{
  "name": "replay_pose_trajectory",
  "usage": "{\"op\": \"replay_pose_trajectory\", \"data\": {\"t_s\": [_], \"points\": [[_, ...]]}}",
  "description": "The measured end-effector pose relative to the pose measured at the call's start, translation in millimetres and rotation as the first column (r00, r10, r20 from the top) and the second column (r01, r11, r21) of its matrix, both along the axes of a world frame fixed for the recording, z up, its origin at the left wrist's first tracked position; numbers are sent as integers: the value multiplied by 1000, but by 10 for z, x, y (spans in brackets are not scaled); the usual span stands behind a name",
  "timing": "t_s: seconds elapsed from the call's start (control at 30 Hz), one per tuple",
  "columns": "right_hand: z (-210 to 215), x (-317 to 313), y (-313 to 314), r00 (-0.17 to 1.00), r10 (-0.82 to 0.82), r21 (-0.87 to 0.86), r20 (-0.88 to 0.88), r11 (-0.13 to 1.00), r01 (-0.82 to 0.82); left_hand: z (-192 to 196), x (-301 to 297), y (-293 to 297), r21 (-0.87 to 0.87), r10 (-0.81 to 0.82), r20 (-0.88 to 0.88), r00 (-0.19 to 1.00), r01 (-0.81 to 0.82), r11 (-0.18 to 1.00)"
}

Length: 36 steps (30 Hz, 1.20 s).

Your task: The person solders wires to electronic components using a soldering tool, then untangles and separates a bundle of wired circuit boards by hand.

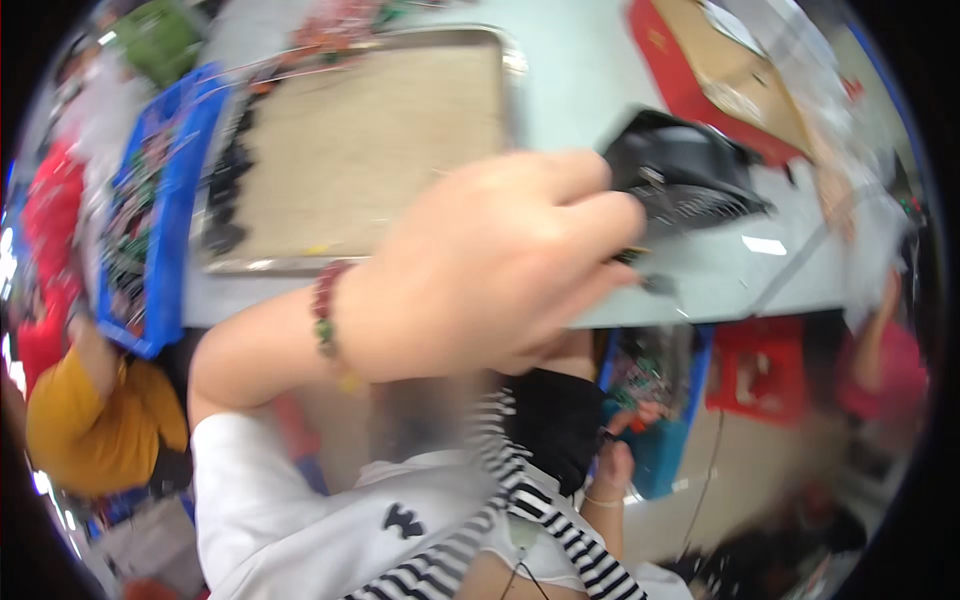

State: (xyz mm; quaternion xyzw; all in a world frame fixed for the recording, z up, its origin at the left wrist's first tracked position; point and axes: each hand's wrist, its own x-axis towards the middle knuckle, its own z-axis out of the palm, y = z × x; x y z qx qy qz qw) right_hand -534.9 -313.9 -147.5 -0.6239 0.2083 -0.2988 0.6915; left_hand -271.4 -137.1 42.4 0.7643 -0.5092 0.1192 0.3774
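Pale worktop (590,90) | left hand (490,265) closed on black part (685,180) at 2 o'clock; firmer pinch advised | right hand (610,470) low, grip unclear.

My view is bright and evenly lit, with no hard shadows on the pale table (590,90). Motion blur smears nearly everything; my left hand (490,270) fills the centre, soft-edged and slightly washed out. The fisheye bends the metal tray (500,50) rim and darkens the corners to black. A glare patch sits at the far left edge.
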Motion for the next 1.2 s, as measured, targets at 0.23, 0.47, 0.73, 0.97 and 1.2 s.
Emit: {"op": "replay_pose_trajectory", "data": {"t_s": [0.23, 0.47, 0.73, 0.97, 1.2], "points": [[7, 41, -109, 991, 41, -75, 130, 997, -31, 507, 147, 1010, 77, 312, -504, 805, -318, 945], [21, 137, -105, 964, 152, -134, 216, 983, -125, 670, 1061, 2612, -314, 495, -467, 732, -661, 681], [-147, 82, -134, 963, 169, -79, 210, 985, -156, -263, 1513, 3756, 228, 988, -15, 157, -961, 156], [-164, 48, -145, 981, 133, -80, 140, 989, -123, 7, 1055, 3219, 225, 817, 566, 111, -974, -24], [63, 141, -30, 997, 68, -208, 44, 976, -57, -209, 811, 2203, 595, 561, 392, 729, -666, 449]]}}
